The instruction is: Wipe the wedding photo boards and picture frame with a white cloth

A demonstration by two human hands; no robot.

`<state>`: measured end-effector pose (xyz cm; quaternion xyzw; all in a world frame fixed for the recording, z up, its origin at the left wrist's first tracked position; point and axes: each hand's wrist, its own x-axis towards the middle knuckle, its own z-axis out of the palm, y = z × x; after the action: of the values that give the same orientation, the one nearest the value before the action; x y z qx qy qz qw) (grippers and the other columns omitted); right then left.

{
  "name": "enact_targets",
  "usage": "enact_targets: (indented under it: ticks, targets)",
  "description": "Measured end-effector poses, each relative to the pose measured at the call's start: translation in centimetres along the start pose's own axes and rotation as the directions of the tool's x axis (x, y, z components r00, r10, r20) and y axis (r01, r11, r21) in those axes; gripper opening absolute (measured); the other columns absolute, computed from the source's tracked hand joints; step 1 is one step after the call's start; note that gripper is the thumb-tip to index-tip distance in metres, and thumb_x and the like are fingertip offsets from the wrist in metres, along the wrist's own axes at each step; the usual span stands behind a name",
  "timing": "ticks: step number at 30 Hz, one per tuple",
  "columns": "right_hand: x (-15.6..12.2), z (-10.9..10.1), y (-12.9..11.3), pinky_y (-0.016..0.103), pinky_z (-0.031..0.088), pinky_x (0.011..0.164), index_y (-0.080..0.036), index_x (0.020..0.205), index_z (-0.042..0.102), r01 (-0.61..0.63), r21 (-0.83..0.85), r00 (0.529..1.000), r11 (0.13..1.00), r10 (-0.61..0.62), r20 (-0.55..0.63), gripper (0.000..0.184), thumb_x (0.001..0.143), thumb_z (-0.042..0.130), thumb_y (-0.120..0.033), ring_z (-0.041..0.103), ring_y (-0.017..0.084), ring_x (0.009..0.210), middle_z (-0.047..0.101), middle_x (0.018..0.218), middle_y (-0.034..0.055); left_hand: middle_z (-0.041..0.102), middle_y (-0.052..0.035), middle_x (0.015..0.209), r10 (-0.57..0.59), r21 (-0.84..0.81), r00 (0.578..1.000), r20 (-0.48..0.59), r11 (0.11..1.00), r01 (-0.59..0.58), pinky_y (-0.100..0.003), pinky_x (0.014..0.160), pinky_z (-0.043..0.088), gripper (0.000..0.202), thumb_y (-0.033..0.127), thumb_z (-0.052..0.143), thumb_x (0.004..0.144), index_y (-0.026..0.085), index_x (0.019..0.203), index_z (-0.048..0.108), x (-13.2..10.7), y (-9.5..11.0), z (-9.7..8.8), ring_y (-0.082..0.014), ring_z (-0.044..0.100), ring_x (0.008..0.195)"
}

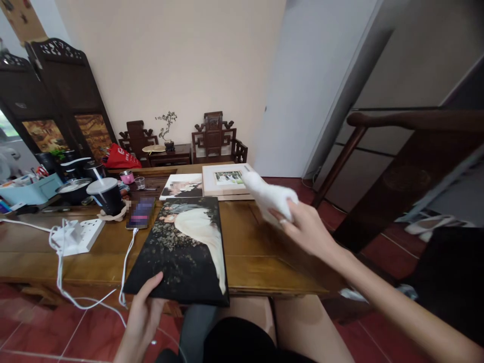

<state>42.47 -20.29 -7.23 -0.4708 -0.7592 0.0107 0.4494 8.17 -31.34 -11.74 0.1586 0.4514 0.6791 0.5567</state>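
Note:
My left hand point(141, 310) grips the near left corner of a large dark photo print point(181, 252) that lies on the low wooden table point(260, 257), thumb on top. My right hand point(306, 229) is closed round a crumpled white cloth point(268, 194) and holds it above the table's right side, the cloth's tip near a light wooden picture frame point(225, 179). A second photo print point(182, 185) lies left of that frame, beyond the dark print.
A phone point(141, 213) with a white cable, a white power strip point(77, 236), a dark lidded cup point(106, 195), pots and a small glass crowd the table's left. A dark wooden chair point(408, 171) stands at right. Carved chairs line the far wall.

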Motion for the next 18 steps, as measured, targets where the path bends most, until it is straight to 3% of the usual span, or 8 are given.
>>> enact_targets:
  ticks: [2,4,7,8,10,12,14,18]
  targets:
    - [-1.7,-0.4,-0.4,0.051,0.050,0.087,-0.019,0.077,0.061,0.250,-0.168,0.959,0.954,-0.220,0.178,0.022,0.069,0.047,-0.004,0.060,0.031,0.107,0.066,0.113,0.0145,0.076,-0.0038,0.087,-0.012,-0.011,1.000,-0.013,1.000,0.012,-0.032,0.078,0.061,0.035,0.004,0.063,0.072,0.016,0.103,0.070,0.4,0.4,0.5,-0.0237,0.072,0.087]
    - [-3.4,-0.2,-1.4,0.054,0.044,0.098,-0.018,0.084,0.064,0.395,-0.230,0.891,0.890,-0.309,0.333,0.032,0.067,0.045,0.002,0.047,0.032,0.126,0.052,0.136,0.0159,0.076,-0.0045,0.085,-0.012,-0.029,1.000,-0.022,1.000,0.011,-0.032,0.074,0.062,0.033,0.002,0.061,0.073,0.015,0.102,0.070,0.7,0.7,1.0,-0.0221,0.073,0.082]
    - [-4.5,0.3,-3.0,0.057,0.038,0.103,-0.017,0.077,0.066,0.474,-0.195,0.813,0.859,-0.340,0.473,0.011,0.075,0.058,-0.010,0.036,0.035,0.134,0.042,0.145,0.0151,0.076,-0.0039,0.081,0.004,-0.056,0.999,-0.033,0.998,-0.005,-0.031,0.070,0.062,0.030,0.000,0.058,0.074,0.014,0.098,0.070,1.3,0.9,1.5,-0.0187,0.072,0.075]
    - [-4.3,0.3,-3.5,0.056,0.038,0.104,-0.018,0.072,0.066,0.475,-0.157,0.797,0.866,-0.348,0.494,0.007,0.078,0.063,-0.019,0.037,0.036,0.133,0.046,0.143,0.0140,0.076,-0.0037,0.081,0.003,-0.059,0.999,-0.034,0.998,-0.005,-0.031,0.070,0.062,0.030,0.000,0.057,0.075,0.014,0.098,0.070,1.5,1.0,1.6,-0.0181,0.072,0.075]
    - [-3.0,0.2,-4.4,0.051,0.043,0.100,-0.020,0.063,0.064,0.451,-0.051,0.787,0.891,-0.371,0.493,0.024,0.083,0.063,-0.032,0.050,0.031,0.124,0.061,0.127,0.0109,0.075,-0.0038,0.082,0.001,-0.056,1.000,-0.031,0.998,-0.003,-0.030,0.070,0.062,0.030,0.000,0.057,0.075,0.015,0.097,0.071,1.9,1.0,1.7,-0.0178,0.072,0.076]
    - [-0.9,0.4,-5.1,0.042,0.050,0.090,-0.021,0.062,0.064,0.408,0.061,0.803,0.911,-0.390,0.452,0.031,0.090,0.055,-0.031,0.063,0.024,0.105,0.071,0.103,0.0071,0.075,-0.0041,0.085,0.002,-0.050,1.000,-0.024,0.999,-0.003,-0.030,0.071,0.062,0.027,0.000,0.058,0.075,0.015,0.095,0.071,2.3,1.1,1.8,-0.0178,0.072,0.078]
    - [1.9,1.2,-5.3,0.035,0.052,0.079,-0.020,0.069,0.064,0.384,0.112,0.823,0.917,-0.395,0.408,0.032,0.094,0.047,-0.027,0.066,0.019,0.088,0.071,0.088,0.0049,0.075,-0.0045,0.087,0.002,-0.040,1.000,-0.017,0.999,-0.002,-0.031,0.072,0.062,0.025,0.000,0.058,0.076,0.014,0.092,0.071,2.6,1.2,1.9,-0.0177,0.071,0.079]
    - [7.8,5.7,-5.3,0.031,0.047,0.071,-0.015,0.089,0.064,0.417,-0.096,0.829,0.904,-0.335,0.448,0.023,0.095,0.043,-0.021,0.063,0.019,0.078,0.069,0.085,0.0083,0.075,-0.0049,0.092,-0.009,-0.017,1.000,0.014,1.000,0.009,-0.032,0.077,0.061,0.024,0.003,0.060,0.076,0.016,0.092,0.071,3.0,1.5,1.9,-0.0197,0.071,0.086]
